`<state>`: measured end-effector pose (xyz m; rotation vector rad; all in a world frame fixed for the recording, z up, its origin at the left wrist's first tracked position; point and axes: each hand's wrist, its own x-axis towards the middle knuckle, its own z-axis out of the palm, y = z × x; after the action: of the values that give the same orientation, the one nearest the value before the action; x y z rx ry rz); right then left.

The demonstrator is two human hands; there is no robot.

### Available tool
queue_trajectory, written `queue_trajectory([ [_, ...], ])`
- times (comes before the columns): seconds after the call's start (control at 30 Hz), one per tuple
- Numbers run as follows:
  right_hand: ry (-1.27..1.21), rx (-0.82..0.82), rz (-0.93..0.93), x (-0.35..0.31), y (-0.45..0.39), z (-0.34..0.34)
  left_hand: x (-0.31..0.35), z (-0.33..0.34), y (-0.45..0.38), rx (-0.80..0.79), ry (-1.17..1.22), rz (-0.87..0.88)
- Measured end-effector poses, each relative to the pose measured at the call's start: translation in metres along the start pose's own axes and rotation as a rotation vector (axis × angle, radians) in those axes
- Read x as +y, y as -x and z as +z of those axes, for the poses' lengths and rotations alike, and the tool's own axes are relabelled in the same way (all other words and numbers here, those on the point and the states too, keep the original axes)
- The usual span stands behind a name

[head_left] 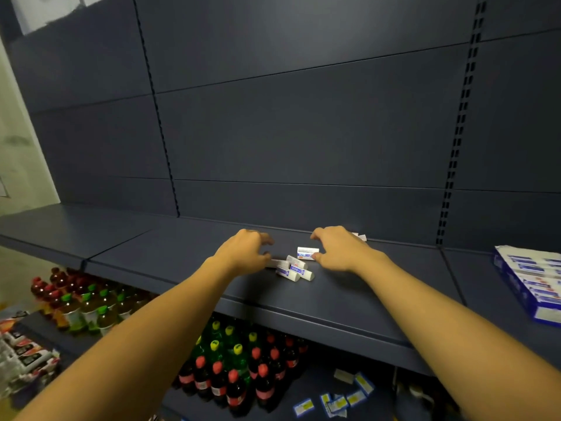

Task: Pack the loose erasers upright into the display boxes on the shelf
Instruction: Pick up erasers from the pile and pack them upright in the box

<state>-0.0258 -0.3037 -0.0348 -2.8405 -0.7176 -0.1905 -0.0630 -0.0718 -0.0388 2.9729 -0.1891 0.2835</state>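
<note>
L hand (246,252): I've fingers curled, touching erasers (293,267), grip unclear.
R hand (340,249): thumb tip at one eraser (307,253), not clamped.
Erasers: frame ctr, on shelf (349,299).
Display box (529,281): far right.

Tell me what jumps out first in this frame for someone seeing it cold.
Two bare forearms reach in from below, the left hand and right hand closing on a small pile of loose erasers mid-shelf; the right thumb touches one eraser lying apart from the pile. A blue display box sits at the far right of the dark shelf. Below, rows of bottles with red, green and yellow caps stand out.
</note>
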Motion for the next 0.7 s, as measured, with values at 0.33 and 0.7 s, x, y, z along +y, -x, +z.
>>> queue_trajectory([
  [0.33,-0.046,0.029,0.001,0.018,-0.038,0.018,-0.025,0.02,-0.032,-0.013,0.031,0.193],
  [0.7,-0.125,0.102,-0.069,0.001,-0.039,0.024,-0.048,0.023,-0.046,0.017,0.142,0.357],
])
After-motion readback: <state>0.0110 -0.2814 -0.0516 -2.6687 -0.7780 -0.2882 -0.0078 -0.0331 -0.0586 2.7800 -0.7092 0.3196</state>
